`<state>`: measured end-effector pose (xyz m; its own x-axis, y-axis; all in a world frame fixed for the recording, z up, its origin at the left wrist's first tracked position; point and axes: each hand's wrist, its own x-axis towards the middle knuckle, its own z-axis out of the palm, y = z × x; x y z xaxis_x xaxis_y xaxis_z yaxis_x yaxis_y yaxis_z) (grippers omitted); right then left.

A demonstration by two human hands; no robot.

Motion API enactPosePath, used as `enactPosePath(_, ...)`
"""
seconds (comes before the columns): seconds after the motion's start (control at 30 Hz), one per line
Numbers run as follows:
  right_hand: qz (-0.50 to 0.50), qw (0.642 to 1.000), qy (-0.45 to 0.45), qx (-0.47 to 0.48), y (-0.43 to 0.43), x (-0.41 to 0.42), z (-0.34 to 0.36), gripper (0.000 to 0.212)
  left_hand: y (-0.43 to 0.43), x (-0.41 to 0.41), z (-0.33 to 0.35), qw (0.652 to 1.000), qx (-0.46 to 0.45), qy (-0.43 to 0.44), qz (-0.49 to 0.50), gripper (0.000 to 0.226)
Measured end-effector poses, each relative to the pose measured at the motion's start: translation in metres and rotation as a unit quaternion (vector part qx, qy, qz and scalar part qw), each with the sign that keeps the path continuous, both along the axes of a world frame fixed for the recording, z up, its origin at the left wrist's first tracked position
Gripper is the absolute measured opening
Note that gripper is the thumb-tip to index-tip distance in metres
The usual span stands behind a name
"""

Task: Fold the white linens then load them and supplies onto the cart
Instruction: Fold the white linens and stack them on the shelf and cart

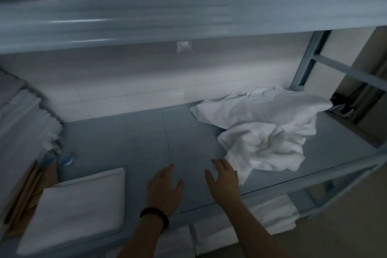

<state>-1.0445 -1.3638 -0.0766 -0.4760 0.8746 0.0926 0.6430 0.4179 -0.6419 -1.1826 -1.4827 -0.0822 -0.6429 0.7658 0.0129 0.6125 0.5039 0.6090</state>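
1. Step in hand, as judged: folding stage, with a reach toward the next unfolded piece; loading onto the cart not yet begun, and no cart identifiable in view.
2. Left hand: grip released, fingers spread, palm down over the bare shelf, holding nothing; dark wristband at the wrist.
3. Right hand: grip released, fingers spread, holding nothing; fingertips just beside the near-left edge of the crumpled white linens; contact impossible to tell.
4. Crumpled white linens: loose heap on the right half of the shelf, from the far wall toward the near rim.
5. Folded linen: flat, near left. Stacked linens at far left; more folded pieces on the lower shelf.
6. Next move, as judged: pinching an edge of the heap, drawing it left onto the open middle, spreading it flat.
7. Edges and room: bare stretch between folded linen and heap; upper shelf low overhead, little height for shaking out; upright post at far right; heap's near corner close to the rim, possible slip-off.
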Motion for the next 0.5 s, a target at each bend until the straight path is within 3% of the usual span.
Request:
enactPosePath(0.3, 0.014, 1.0, -0.018, 0.011, 0.107, 0.111, -0.006, 0.047, 0.103, 0.116, -0.012, 1.0, -0.001, -0.012, -0.004, 0.064)
enactPosePath(0.5, 0.034, 0.998, -0.041, 0.028, 0.165, 0.159, -0.007, 0.052, 0.159, 0.162, -0.017, 0.999, -0.021, 0.044, 0.002, 0.066)
